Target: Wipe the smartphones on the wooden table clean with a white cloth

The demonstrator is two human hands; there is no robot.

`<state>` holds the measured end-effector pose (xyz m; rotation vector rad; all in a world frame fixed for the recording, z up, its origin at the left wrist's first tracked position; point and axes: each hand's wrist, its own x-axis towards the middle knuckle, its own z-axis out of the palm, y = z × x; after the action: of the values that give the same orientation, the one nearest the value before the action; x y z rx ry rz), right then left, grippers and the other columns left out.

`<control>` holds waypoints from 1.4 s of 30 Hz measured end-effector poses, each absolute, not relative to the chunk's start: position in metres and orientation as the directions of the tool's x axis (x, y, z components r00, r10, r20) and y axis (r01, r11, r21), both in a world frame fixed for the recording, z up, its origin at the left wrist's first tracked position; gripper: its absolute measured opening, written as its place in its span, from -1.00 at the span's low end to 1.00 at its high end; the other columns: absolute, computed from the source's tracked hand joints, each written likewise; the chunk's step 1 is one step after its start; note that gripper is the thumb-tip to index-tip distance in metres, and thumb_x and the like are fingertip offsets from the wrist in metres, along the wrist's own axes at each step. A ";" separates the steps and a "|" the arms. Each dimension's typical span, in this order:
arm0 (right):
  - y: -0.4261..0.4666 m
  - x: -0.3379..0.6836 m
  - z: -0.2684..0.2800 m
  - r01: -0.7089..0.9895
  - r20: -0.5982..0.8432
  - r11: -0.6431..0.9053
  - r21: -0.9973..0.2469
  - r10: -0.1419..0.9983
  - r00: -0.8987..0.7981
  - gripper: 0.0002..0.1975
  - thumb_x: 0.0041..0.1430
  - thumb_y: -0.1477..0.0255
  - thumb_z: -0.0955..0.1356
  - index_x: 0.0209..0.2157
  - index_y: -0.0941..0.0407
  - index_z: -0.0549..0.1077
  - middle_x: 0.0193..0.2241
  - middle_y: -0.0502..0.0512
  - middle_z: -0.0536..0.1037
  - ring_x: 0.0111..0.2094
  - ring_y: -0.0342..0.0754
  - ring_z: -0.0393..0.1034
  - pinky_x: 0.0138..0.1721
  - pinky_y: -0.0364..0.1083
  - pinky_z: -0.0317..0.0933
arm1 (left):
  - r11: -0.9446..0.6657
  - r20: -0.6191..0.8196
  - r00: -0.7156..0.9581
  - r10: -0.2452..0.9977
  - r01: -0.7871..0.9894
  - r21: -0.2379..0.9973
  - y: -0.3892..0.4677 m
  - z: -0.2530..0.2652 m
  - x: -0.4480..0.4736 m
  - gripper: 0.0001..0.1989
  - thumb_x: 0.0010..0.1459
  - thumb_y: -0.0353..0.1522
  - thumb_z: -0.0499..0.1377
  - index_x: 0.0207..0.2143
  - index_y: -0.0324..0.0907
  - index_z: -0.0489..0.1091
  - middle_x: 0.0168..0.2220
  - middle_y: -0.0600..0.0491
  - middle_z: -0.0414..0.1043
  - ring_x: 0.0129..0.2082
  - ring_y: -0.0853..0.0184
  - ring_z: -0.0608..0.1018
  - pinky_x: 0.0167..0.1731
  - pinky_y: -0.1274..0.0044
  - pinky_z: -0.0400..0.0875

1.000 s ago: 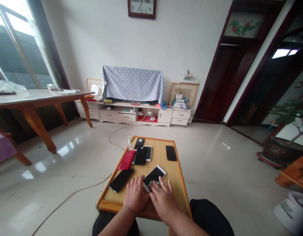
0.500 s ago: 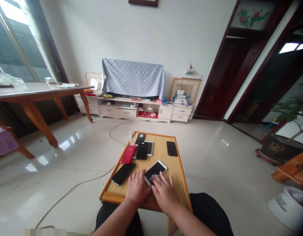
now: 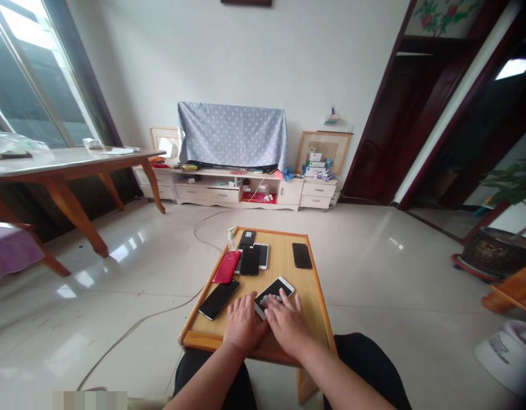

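head view: my right hand (image 3: 288,320) lies flat and unclosed over the near end of the white phone (image 3: 278,288), fingers spread, fingertips at a small pale wad (image 3: 268,299) on its dark screen. my left hand (image 3: 243,323) sits at the phone's near left edge, fingers slightly bent; i cannot tell whether it grips the edge or only braces it. the phone lies on the small wooden table (image 3: 284,256), just ahead of my hands, with a black phone (image 3: 219,300) left of my left hand and a red phone (image 3: 226,267) beyond that. i judge the step as rubbing the screen; the next move seems to call for a steady left brace and light, even right-hand pressure
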<state>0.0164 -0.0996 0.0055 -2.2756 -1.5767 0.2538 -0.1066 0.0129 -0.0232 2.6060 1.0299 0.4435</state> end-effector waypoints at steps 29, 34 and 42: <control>-0.063 0.044 -0.004 0.846 0.050 -0.348 -0.403 0.915 0.400 -0.53 0.47 0.22 0.01 0.23 -0.19 0.32 0.31 -0.11 0.27 0.41 0.13 -0.20 0.31 0.38 -0.49 | -0.669 0.249 0.627 0.738 0.630 0.394 0.014 -0.029 -0.101 -0.16 0.06 -0.10 0.20 0.33 -0.20 0.03 0.13 -0.15 0.40 0.14 0.05 0.38 0.17 0.23 0.09; -0.056 0.071 -0.008 0.773 0.029 -0.528 -0.352 0.819 0.573 -0.49 0.46 0.26 -0.02 0.29 -0.11 0.26 0.34 -0.02 0.21 0.42 0.17 -0.26 0.28 0.44 -0.48 | -0.668 0.248 0.625 0.740 0.638 0.383 0.013 -0.027 -0.100 -0.13 -0.02 -0.14 0.25 0.31 -0.20 0.07 0.12 -0.13 0.40 0.14 0.04 0.37 0.18 0.21 0.06; -0.054 0.046 -0.018 0.858 0.123 -0.358 -0.368 0.896 0.427 -0.54 0.46 0.22 0.03 0.25 -0.18 0.28 0.30 -0.07 0.28 0.41 0.11 -0.19 0.31 0.39 -0.50 | -0.670 0.230 0.635 0.737 0.642 0.373 0.011 -0.020 -0.098 -0.24 0.05 -0.08 0.20 0.26 -0.13 0.16 0.10 -0.12 0.42 0.12 0.05 0.38 0.16 0.23 0.06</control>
<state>0.0464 -0.0545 -0.0181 -2.3096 -1.4965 0.1386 -0.0976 0.0109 -0.0201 2.6013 1.1200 0.5354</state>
